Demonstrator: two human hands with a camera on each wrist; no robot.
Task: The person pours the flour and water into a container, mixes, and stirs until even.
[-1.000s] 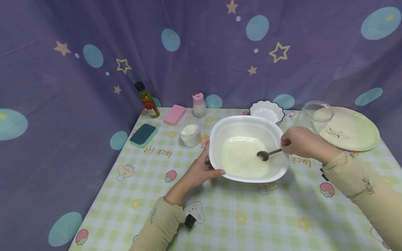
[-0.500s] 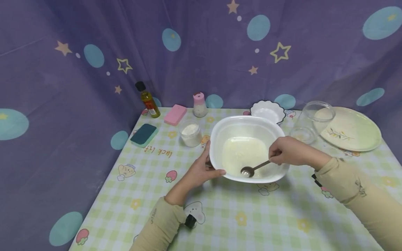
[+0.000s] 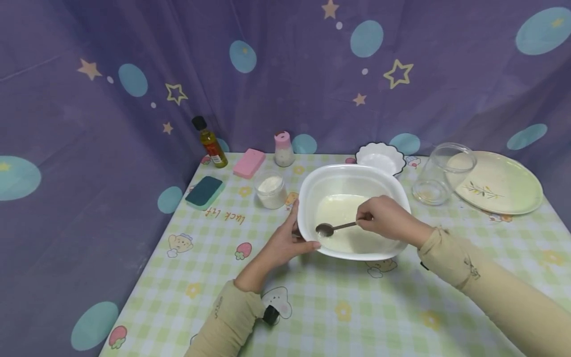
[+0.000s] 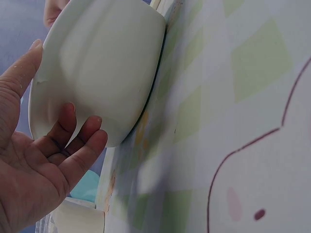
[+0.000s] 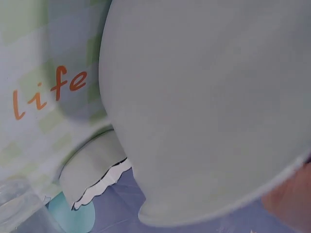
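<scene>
A white bowl [image 3: 348, 171] with a pool of milky liquid [image 3: 341, 210] sits mid-table. My left hand [image 3: 287, 239] grips its left rim, thumb on the edge and fingers under the wall. The left wrist view shows that hand [image 4: 39, 170] cupping the bowl [image 4: 102, 63] from outside. My right hand [image 3: 385, 218] reaches over the bowl and pinches the handle of a metal spoon [image 3: 332, 228]. The spoon's scoop lies at the liquid's left edge. The right wrist view shows mostly the bowl's outer wall [image 5: 204, 107].
Left of the bowl stand a small jar of white powder [image 3: 270, 189], a green sponge [image 3: 203, 191], a pink sponge [image 3: 248, 162], an oil bottle [image 3: 209, 143] and a pink-capped shaker [image 3: 283, 148]. A scalloped dish [image 3: 380, 157], a glass jar [image 3: 441, 173] and a plate [image 3: 499, 182] lie right.
My right hand has swept the spoon from the bowl's right side along the near edge to its left side. The left hand and the bowl have stayed put.
</scene>
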